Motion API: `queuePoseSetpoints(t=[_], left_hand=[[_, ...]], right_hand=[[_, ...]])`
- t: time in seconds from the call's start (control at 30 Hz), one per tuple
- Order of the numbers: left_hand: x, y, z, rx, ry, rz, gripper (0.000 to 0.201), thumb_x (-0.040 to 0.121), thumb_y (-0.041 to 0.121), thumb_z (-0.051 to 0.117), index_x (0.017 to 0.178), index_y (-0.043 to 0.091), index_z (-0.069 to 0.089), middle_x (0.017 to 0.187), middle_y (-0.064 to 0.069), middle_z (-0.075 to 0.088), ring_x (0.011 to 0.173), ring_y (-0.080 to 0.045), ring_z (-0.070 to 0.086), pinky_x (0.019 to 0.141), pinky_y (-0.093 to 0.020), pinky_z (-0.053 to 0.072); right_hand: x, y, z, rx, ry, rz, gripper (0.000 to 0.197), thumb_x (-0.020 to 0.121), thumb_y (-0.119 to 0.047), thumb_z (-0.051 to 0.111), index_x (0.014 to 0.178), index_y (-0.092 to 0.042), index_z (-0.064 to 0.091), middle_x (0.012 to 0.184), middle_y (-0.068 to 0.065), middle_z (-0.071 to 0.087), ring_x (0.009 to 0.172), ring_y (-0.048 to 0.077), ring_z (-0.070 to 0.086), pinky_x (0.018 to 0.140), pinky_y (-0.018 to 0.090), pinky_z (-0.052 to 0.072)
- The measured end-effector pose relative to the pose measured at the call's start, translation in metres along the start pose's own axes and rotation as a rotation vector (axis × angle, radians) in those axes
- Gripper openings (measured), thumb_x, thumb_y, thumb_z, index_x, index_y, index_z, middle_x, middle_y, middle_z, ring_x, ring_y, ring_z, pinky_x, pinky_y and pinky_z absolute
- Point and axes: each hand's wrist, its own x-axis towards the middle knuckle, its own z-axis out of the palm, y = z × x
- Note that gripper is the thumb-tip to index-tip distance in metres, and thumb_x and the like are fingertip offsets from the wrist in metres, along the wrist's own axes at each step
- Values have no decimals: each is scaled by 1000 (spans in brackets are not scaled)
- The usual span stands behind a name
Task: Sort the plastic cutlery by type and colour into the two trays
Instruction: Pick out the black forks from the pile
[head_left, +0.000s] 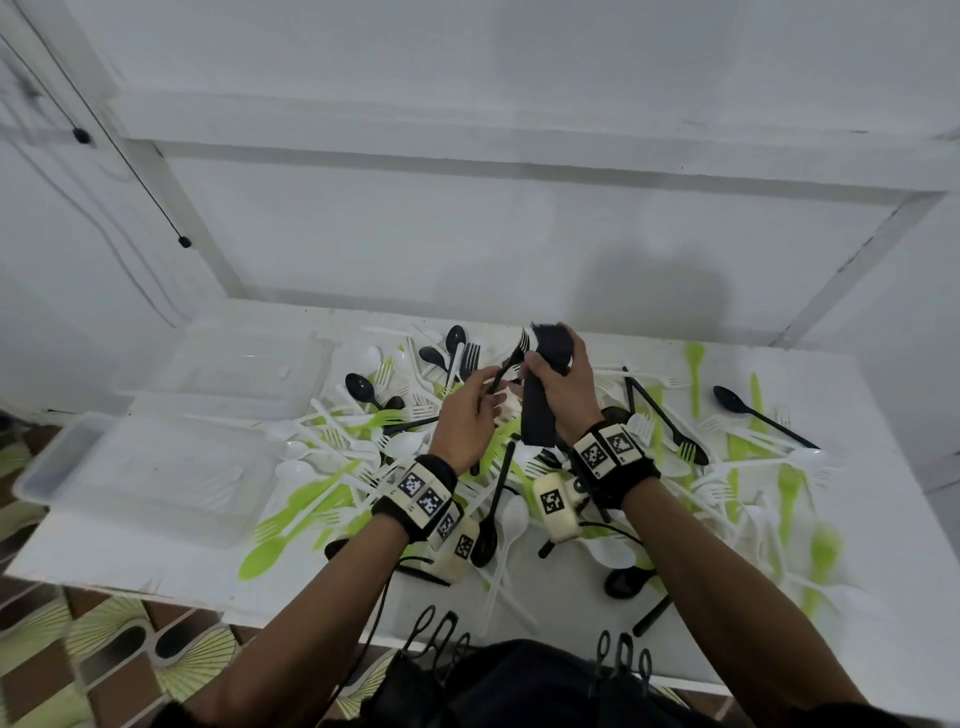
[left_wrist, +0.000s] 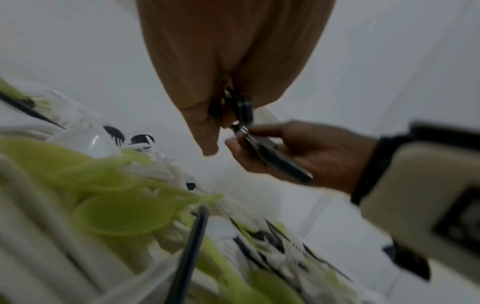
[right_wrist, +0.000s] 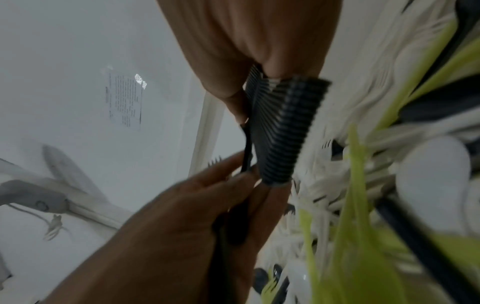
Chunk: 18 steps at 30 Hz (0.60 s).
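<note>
Cutlery (head_left: 332, 467) in black, white and green, strewn in one mixed heap across the table (head_left: 878, 525), both trays (head_left: 156, 467) clear and pushed to the left edge, seemingly holding nothing yet. Right hand (head_left: 563, 387) curled firmly round a thick nested stack of black forks (head_left: 543, 400), raised above the heap, probably as a growing bundle to be dropped into a tray in one go. Left hand (head_left: 467, 415) pinching a single black fork (head_left: 506, 369) by its handle between thumb and fingertips, tines up, pressed right against the stack, evidently being lined up to nest with its own kind. Sorting barely begun, judging by how much lies loose on the table
</note>
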Motion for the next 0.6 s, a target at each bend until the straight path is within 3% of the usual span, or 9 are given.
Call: queuePoseSetpoints(t=[0.03,0.1,0.2,0.3,0.4,0.47,0.53,0.6], left_hand=[[-2,-1,5,87,-2,69,39,104,-1,39,140,7,51,125,-15,68,109,-25,68,94,-40,56],[-8,-2,13,202,2,152,41,102,-1,41,141,6,51,126,-14,68,111,-26,65,92,-31,52],[-16,-3,16,167,10,122,42,102,-3,42,143,6,49,132,-2,62,117,-11,57,93,-8,41],[-20,-6,12,147,-18,102,42,104,-2,42,145,5,47,129,6,56,119,-6,53,94,-2,36],[-21,-7,8,121,-82,90,44,106,2,40,149,7,44,140,-2,56,129,-14,53,103,-9,38],[-22,-5,3,66,-154,73,46,108,5,36,153,11,39,149,-6,51,133,-15,53,112,-28,43],[-23,5,-5,-62,-222,-8,52,106,-2,27,152,21,34,152,-5,45,124,-18,62,96,-44,58],[-18,12,-14,-125,-229,-84,64,99,-11,23,146,32,26,149,-8,40,105,-25,72,75,-43,63]], right_hand=[[-3,3,6,-24,24,2,57,92,-21,72,140,-35,44,109,13,70,88,29,70,90,59,57],[-9,8,14,-131,117,8,54,95,-32,66,142,-37,41,116,4,68,103,27,67,99,53,54],[-15,14,18,-172,173,53,51,99,-36,59,146,-37,37,124,3,62,110,26,61,100,42,51],[-18,18,19,-161,138,81,54,96,-38,63,145,-37,39,126,1,62,112,24,61,103,43,51],[-17,20,21,-158,108,104,65,89,-31,72,144,-37,37,124,3,63,110,24,64,100,47,53],[-15,16,22,-165,95,97,66,86,-27,72,141,-39,37,121,5,64,107,26,65,98,50,55],[-10,10,22,-157,77,102,66,81,-26,71,135,-45,38,116,7,65,99,30,67,92,55,57],[-7,2,19,-101,51,131,65,81,-17,70,133,-42,39,108,16,66,80,31,67,77,53,60]])
